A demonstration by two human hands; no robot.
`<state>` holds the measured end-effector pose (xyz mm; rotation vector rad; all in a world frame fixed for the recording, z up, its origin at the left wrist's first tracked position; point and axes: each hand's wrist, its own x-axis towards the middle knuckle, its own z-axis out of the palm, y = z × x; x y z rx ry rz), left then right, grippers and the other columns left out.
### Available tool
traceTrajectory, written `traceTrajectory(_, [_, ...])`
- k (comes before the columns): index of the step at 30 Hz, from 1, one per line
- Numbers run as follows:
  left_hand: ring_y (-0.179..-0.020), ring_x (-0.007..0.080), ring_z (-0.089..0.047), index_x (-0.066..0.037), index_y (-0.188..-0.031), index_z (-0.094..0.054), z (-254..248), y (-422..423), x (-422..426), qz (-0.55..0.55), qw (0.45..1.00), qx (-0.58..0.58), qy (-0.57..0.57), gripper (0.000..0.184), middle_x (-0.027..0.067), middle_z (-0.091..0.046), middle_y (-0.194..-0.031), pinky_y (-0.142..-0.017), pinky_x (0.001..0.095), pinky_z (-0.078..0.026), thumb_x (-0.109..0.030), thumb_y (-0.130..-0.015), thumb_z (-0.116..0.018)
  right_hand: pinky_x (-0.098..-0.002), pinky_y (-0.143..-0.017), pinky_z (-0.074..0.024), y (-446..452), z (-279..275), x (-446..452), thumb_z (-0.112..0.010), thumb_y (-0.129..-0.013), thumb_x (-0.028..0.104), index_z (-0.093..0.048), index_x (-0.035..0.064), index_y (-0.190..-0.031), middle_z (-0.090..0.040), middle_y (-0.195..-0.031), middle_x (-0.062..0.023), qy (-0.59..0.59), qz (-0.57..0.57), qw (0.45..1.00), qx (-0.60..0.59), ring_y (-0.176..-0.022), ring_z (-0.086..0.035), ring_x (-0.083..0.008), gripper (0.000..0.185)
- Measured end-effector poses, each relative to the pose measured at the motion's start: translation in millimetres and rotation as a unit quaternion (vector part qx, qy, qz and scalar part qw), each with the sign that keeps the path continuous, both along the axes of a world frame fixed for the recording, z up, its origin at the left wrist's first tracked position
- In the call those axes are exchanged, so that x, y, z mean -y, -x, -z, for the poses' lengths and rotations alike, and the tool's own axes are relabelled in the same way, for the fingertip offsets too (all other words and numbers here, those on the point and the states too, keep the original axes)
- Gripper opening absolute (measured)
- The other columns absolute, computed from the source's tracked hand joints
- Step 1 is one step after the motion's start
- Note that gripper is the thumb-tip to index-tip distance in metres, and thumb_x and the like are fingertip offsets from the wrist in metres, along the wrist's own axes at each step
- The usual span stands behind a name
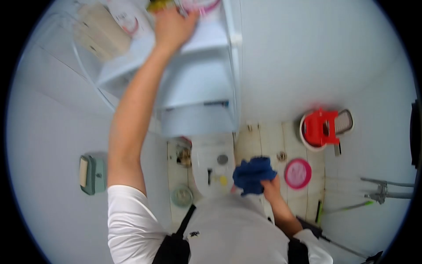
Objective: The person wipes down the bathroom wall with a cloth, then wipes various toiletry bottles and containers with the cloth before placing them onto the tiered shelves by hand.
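My left hand (173, 28) reaches up to the top shelf of a white shelf unit (206, 37). Its fingers are closed at a yellow-and-dark item (160, 5), blurred and cut off by the frame edge. A pink-rimmed thing (204, 6) lies just right of the thumb. To the left of the hand stand a white bottle (129, 20) with red print and a beige container (101, 33). Lower down, in front of my body, my right hand (271, 187) grips a bunched dark blue cloth (255, 175).
Below the shelf is a white toilet (204, 154) with small items on its lid. On the tiled floor stand a pink basin (298, 173) and a bucket with a red stool (321, 127). A green wall holder (94, 174) hangs left; long-handled tools (347, 207) lean right.
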<state>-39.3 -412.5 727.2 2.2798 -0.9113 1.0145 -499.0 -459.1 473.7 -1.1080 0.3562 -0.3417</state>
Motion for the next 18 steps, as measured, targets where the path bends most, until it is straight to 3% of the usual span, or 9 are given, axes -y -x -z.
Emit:
traceTrajectory(1, [-0.083, 0.0343, -0.069, 0.002, -0.09, -0.071, -9, 25, -6, -0.012, 0.998, -0.043, -0.034, 0.057, 0.0214, -0.07, -0.085, -0.076, 0.0413, -0.053, -0.054, -0.082, -0.065, -0.0309, -0.094, -0.0453, 4, 14, 7, -0.057, -0.081, 0.004, -0.06, -0.0029, -0.117, -0.066, -0.111, -0.006, -0.003, -0.009, 1.0, -0.018, -0.105, -0.059, -0.0157, 0.036])
traceTrajectory(2, [-0.084, 0.0389, -0.066, 0.004, -0.107, -0.062, -19, 68, -10, 0.031, 0.996, -0.035, 0.079, 0.041, 0.0252, -0.068, -0.091, -0.075, 0.0432, -0.053, -0.025, -0.079, -0.072, -0.0324, -0.094, -0.0459, 16, 23, 13, -0.059, -0.082, 0.006, -0.06, -0.0023, -0.118, -0.065, -0.113, -0.0067, -0.007, -0.019, 0.999, -0.035, -0.106, -0.059, -0.017, 0.037])
traceTrajectory(3, [-0.084, 0.0321, -0.069, 0.001, -0.097, -0.068, -14, 84, -32, -0.015, 0.999, -0.046, 0.014, 0.048, 0.0222, -0.07, -0.088, -0.08, 0.0402, -0.053, -0.045, -0.084, -0.067, -0.0323, -0.092, -0.0475, 24, 26, 18, -0.061, -0.08, 0.005, -0.06, -0.0029, -0.118, -0.066, -0.111, -0.0085, -0.016, -0.001, 1.0, -0.015, -0.104, -0.061, -0.0174, 0.039])
traceTrajectory(8, [-0.092, 0.0373, -0.062, 0.001, -0.121, -0.048, 177, 175, -135, 0.354, 0.911, 0.013, 0.213, 0.032, 0.0242, -0.061, -0.107, -0.077, 0.0483, -0.054, -0.005, -0.09, -0.055, -0.0425, -0.099, -0.0454, 84, 55, 96, -0.05, -0.094, 0.023, -0.05, 0.0028, -0.13, -0.06, -0.123, -0.0112, -0.079, 0.099, 0.986, 0.111, -0.11, -0.059, -0.028, 0.041])
traceTrajectory(10, [-0.085, 0.0239, -0.063, 0.0, -0.107, -0.058, 279, 199, -152, 0.182, 0.94, -0.267, 0.112, 0.028, 0.0154, -0.064, -0.095, -0.075, 0.0325, -0.05, -0.007, -0.081, -0.069, -0.0466, -0.104, -0.042, 90, 72, 127, -0.041, -0.102, 0.03, -0.044, 0.0061, -0.136, -0.056, -0.131, -0.0116, -0.026, 0.152, 0.979, 0.131, -0.115, -0.055, -0.0314, 0.043])
traceTrajectory(12, [-0.079, 0.025, -0.063, 0.0, -0.108, -0.061, 458, 220, -200, 0.017, 0.797, -0.57, 0.198, 0.035, 0.0101, -0.065, -0.089, -0.071, 0.0343, -0.051, -0.013, -0.078, -0.074, -0.0474, -0.106, -0.0404, 68, 88, 137, -0.038, -0.103, 0.032, -0.042, 0.0073, -0.138, -0.055, -0.133, -0.0118, 0.048, 0.246, 0.968, 0.012, -0.118, -0.054, -0.032, 0.043])
traceTrajectory(14, [-0.077, 0.0276, -0.064, -0.001, -0.11, -0.061, 523, 255, -234, -0.036, 0.836, -0.547, -0.02, 0.037, 0.0114, -0.066, -0.087, -0.071, 0.0353, -0.052, -0.018, -0.079, -0.073, -0.047, -0.106, -0.0398, 22, 121, 132, -0.041, -0.101, 0.032, -0.042, 0.0071, -0.138, -0.054, -0.133, -0.0117, 0.057, 0.269, 0.952, -0.135, -0.118, -0.053, -0.0318, 0.045])
traceTrajectory(16, [-0.09, 0.0285, -0.064, -0.003, -0.119, -0.057, 567, 281, -244, -0.054, 0.709, -0.697, -0.098, 0.048, 0.0145, -0.064, -0.104, -0.075, 0.037, -0.053, -0.021, -0.079, -0.073, -0.0465, -0.106, -0.0392, -8, 157, 105, -0.044, -0.099, 0.031, -0.043, 0.0069, -0.138, -0.054, -0.133, -0.0117, 0.042, 0.232, 0.947, -0.219, -0.119, -0.053, -0.0317, 0.046])
traceTrajectory(18, [-0.099, 0.0294, -0.061, -0.006, -0.127, -0.052, 612, 299, -245, 0.017, 0.795, -0.577, -0.188, 0.054, 0.0157, -0.058, -0.115, -0.077, 0.0395, -0.054, -0.019, -0.078, -0.072, -0.0461, -0.107, -0.0386, -18, 176, 76, -0.046, -0.097, 0.031, -0.043, 0.0067, -0.138, -0.054, -0.133, -0.0116, 0.029, 0.19, 0.951, -0.243, -0.119, -0.052, -0.0315, 0.048])
